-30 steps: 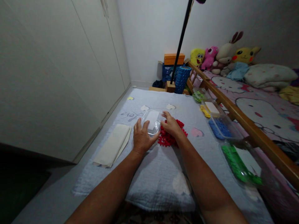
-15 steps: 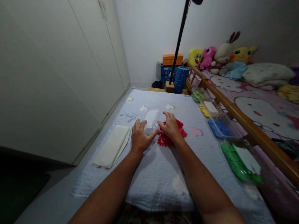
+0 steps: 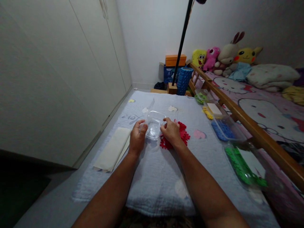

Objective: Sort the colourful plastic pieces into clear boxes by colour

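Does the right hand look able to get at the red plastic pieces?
Probably yes: the right hand is close by, and nothing else visibly covers the red plastic pieces, though it is also beside the clear plastic container.

Left of the clear plastic container (image 3: 155,126), the script word "Love" (image 3: 132,118) stands on the light-blue cloth (image 3: 163,177); well beyond the container, the blue cardboard box's (image 3: 168,74) lettering is illegible.

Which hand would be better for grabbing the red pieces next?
Probably the right hand: it is right by the red pieces. The left hand is farther away, at the left side of the clear box.
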Available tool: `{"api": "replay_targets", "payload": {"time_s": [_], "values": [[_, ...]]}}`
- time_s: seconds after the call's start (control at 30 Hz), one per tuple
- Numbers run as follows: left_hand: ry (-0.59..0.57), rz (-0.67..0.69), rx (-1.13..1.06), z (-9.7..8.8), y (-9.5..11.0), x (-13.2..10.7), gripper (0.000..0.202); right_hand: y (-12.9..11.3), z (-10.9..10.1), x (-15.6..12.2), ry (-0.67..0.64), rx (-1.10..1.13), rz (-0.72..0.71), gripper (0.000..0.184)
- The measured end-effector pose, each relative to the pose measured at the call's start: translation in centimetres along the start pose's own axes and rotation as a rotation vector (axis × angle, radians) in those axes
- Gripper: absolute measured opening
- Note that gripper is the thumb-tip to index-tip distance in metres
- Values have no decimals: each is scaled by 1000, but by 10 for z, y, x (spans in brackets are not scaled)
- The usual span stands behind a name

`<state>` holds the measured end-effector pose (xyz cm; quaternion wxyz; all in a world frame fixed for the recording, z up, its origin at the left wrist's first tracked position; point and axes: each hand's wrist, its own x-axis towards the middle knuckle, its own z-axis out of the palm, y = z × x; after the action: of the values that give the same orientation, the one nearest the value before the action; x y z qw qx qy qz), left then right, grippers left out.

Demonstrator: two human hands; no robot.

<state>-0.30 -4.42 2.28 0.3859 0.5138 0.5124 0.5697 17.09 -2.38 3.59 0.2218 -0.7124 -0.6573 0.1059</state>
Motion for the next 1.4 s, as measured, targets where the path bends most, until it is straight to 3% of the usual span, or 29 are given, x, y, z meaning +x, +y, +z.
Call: {"api": "replay_targets", "payload": {"time_s": [0.17,0.33,0.47,0.67,0.83,0.93,1.03,1.13,1.23,1.4], "values": [[101,-421,-538,-14,5,19,67,5,2,2,23,22,-16,40],[85,-615,-688,-28,8,31,77,10,6,3,70,24,-43,36],[69,-660,-737,-27,5,33,68,11,8,2,78,19,-56,35],[90,-694,-591,-19,5,32,5,10,5,-2,116,-38,-78,35],[76,-526,-197,-20,1,30,3,5,-1,-5,126,-57,-108,34],[29,-419,76,-25,-3,29,18,1,-7,-9,112,-48,-145,31],[-21,-366,174,-28,-5,27,33,-2,-16,-16,94,-41,-196,31],[-32,-421,61,-26,-3,24,33,-1,-23,-26,49,-36,-277,33],[-23,-541,-195,-20,2,22,25,1,-24,-38,-12,0,-364,36],[155,-769,-555,-11,11,22,13,4,-9,-49,-48,36,-401,24]]}}
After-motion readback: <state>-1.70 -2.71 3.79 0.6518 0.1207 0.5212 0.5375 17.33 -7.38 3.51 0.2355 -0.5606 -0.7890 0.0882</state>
